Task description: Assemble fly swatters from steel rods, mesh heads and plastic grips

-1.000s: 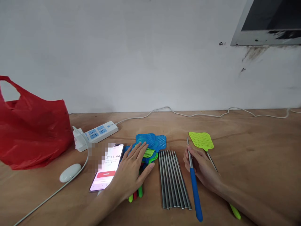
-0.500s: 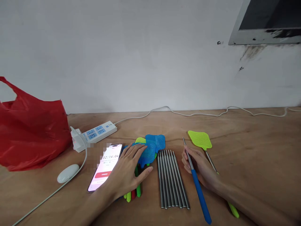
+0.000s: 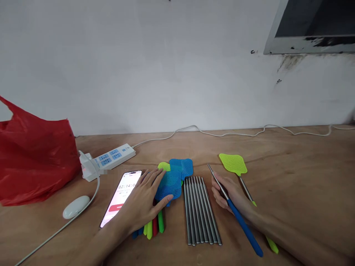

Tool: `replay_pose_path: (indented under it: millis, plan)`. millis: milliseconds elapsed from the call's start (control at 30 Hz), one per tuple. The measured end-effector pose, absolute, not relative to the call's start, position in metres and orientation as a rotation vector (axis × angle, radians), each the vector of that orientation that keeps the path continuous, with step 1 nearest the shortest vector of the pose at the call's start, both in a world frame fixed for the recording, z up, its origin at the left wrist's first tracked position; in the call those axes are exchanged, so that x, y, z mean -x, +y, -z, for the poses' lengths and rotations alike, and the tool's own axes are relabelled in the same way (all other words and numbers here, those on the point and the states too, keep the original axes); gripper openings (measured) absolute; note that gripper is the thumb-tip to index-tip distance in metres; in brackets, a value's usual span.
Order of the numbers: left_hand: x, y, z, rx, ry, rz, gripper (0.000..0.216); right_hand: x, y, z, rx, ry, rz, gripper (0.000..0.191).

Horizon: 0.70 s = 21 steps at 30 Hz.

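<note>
My right hand (image 3: 232, 194) is closed around a thin metal rod with a long blue handle (image 3: 246, 229); its bare tip points away and to the left, and no swatter head shows on it. My left hand (image 3: 144, 201) lies with fingers stretched out over a pile of fly swatters, partly covering a blue swatter head (image 3: 172, 184). Beyond it are another blue head (image 3: 186, 167) and a yellow-green head (image 3: 163, 166). Coloured handles (image 3: 150, 229) stick out below that palm. Between my hands several metal rods (image 3: 200, 216) lie side by side.
A yellow-green fly swatter (image 3: 233, 163) lies partly under my right forearm. At left are a lit phone (image 3: 120, 197), a white power strip (image 3: 112, 157), a white oval device (image 3: 76, 207) with a cable, and a red plastic bag (image 3: 39, 159). A thin cable (image 3: 227, 135) runs along the wall.
The blue-handled rod has turned, its tip swinging left and its handle end right. The front blue swatter head has shifted slightly nearer. The whole view has moved a little.
</note>
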<state>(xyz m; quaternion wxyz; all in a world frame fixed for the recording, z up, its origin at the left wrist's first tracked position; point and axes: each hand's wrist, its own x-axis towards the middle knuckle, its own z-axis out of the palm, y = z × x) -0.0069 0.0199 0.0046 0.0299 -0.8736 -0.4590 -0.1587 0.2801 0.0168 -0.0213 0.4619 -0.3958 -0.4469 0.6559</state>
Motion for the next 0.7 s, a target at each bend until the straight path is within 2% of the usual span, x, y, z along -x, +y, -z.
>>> replay_pose_path:
  millis: [267,367,533,700]
  plan:
    - [0.007,0.021,0.000,2.648,-1.354,0.483,0.080,-0.281,0.016,0.021,0.973,-1.121,-1.616,0.047]
    - [0.005,0.020,0.000,2.604,-1.443,0.604,0.069,-0.281,0.017,0.024,0.968,-1.123,-1.628,0.047]
    - [0.003,0.016,-0.011,2.677,-1.599,0.982,0.033,-0.279,0.018,0.026,0.952,-1.150,-1.666,0.048]
    - [0.000,0.011,-0.018,2.761,-1.870,1.377,0.025,-0.280,0.016,0.023,0.871,-1.231,-1.754,0.044]
